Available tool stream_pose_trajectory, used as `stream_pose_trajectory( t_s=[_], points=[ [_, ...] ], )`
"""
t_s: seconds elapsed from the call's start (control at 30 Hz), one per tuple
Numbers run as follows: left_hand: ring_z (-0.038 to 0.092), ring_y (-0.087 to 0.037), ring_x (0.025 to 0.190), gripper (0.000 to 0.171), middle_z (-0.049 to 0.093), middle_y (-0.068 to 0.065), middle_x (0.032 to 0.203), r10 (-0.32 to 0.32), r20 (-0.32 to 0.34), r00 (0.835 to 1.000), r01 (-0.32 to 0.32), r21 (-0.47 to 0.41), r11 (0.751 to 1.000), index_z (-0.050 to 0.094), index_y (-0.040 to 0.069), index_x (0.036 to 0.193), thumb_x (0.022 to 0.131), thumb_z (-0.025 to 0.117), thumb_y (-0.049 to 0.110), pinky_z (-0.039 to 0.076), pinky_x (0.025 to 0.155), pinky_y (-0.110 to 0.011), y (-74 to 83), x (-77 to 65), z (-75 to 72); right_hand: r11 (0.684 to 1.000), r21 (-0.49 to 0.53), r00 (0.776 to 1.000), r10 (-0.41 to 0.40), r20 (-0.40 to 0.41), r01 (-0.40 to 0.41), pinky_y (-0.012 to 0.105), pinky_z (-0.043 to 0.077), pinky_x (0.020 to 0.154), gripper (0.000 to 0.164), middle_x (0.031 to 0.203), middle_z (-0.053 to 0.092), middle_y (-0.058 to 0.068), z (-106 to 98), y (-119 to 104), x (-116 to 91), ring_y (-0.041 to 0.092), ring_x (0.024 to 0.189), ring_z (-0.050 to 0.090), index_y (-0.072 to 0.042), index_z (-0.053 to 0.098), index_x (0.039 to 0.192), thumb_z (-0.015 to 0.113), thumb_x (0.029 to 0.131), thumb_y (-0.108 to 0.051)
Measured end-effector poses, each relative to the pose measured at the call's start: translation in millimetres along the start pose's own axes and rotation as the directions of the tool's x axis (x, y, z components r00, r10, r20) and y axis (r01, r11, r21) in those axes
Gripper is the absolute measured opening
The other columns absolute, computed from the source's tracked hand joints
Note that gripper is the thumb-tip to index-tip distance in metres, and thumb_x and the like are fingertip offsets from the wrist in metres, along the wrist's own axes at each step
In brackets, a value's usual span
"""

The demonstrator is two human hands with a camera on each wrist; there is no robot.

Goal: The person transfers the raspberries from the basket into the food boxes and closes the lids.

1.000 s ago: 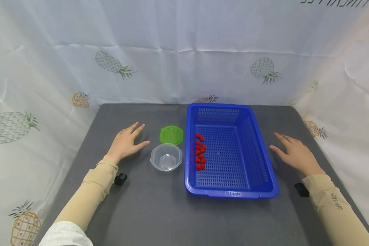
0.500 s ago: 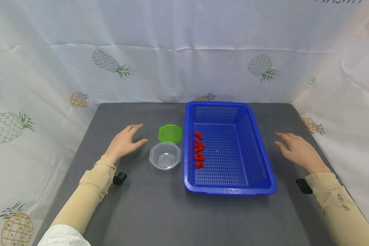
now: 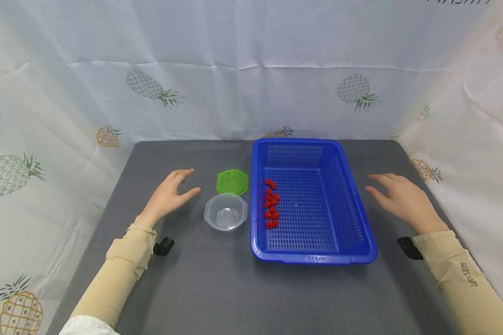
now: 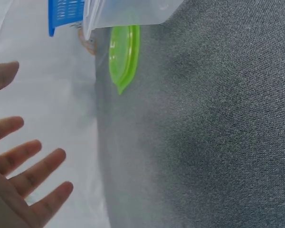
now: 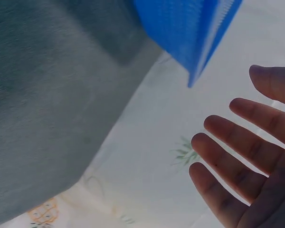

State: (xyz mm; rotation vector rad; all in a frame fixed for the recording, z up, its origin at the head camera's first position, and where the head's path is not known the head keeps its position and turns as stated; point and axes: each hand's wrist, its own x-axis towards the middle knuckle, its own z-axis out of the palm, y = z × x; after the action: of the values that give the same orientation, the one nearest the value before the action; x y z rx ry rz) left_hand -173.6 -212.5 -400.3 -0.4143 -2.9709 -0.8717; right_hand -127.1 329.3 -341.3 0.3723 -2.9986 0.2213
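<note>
The blue plastic basket (image 3: 306,204) reaches nearest, probably light, stiff, best held by its rims; the clear bowl (image 3: 226,212) just left of it looks thin, slippery, best pinched by the rim; red berry-like pieces (image 3: 274,202) line the basket's left floor; the left hand (image 3: 165,197) and right hand (image 3: 405,202) flank these, fingers parted, holding nothing; beyond the bowl lies a flexible-looking green lid (image 3: 232,181).

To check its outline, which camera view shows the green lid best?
The head view shows the green lid almost whole, from above. The left wrist view shows it slantwise, partly behind the clear container; the right wrist view shows none.
</note>
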Motion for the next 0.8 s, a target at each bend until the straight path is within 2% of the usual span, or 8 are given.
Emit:
stream_pose_trajectory(
  t_s=[0.2, 0.53, 0.8],
  points=[
    [0.049, -0.031, 0.12, 0.066, 0.034, -0.013, 0.147, 0.028, -0.046, 0.999, -0.031, -0.078, 0.996, 0.04, 0.013, 0.141, 0.087, 0.061, 0.046, 0.04, 0.094, -0.055, 0.0, -4.4, 2.7, 0.999, 0.041, 1.0, 0.017, -0.009, -0.017, 0.059, 0.042, 0.083, 0.044, 0.122, 0.058, 0.024, -8.0, -18.3, 6.8, 0.043, 0.108, 0.054, -0.004, 0.055, 0.127, 0.053, 0.094, -0.034],
    [0.049, -0.034, 0.121, 0.063, 0.032, -0.014, 0.147, 0.051, -0.065, 0.997, -0.063, -0.195, 0.979, 0.036, 0.015, 0.143, 0.089, 0.06, 0.038, 0.038, 0.101, -0.049, -3.4, -10.7, 14.9, 0.993, 0.119, 0.999, 0.007, -0.045, -0.002, 0.056, 0.044, 0.082, 0.047, 0.122, 0.06, 0.02, -9.3, -53.1, 29.4, 0.039, 0.108, 0.055, -0.009, 0.057, 0.126, 0.052, 0.093, -0.041],
    [0.046, -0.036, 0.125, 0.068, 0.028, -0.016, 0.149, 0.053, -0.03, 0.998, -0.059, -0.261, 0.963, 0.026, 0.015, 0.147, 0.091, 0.06, 0.034, 0.035, 0.104, -0.052, -2.2, -14.5, 19.5, 0.986, 0.164, 0.996, -0.027, -0.084, 0.041, 0.052, 0.046, 0.081, 0.042, 0.122, 0.061, 0.016, -5.3, -73.2, 48.4, 0.034, 0.104, 0.058, -0.011, 0.059, 0.125, 0.056, 0.092, -0.038]
  ],
)
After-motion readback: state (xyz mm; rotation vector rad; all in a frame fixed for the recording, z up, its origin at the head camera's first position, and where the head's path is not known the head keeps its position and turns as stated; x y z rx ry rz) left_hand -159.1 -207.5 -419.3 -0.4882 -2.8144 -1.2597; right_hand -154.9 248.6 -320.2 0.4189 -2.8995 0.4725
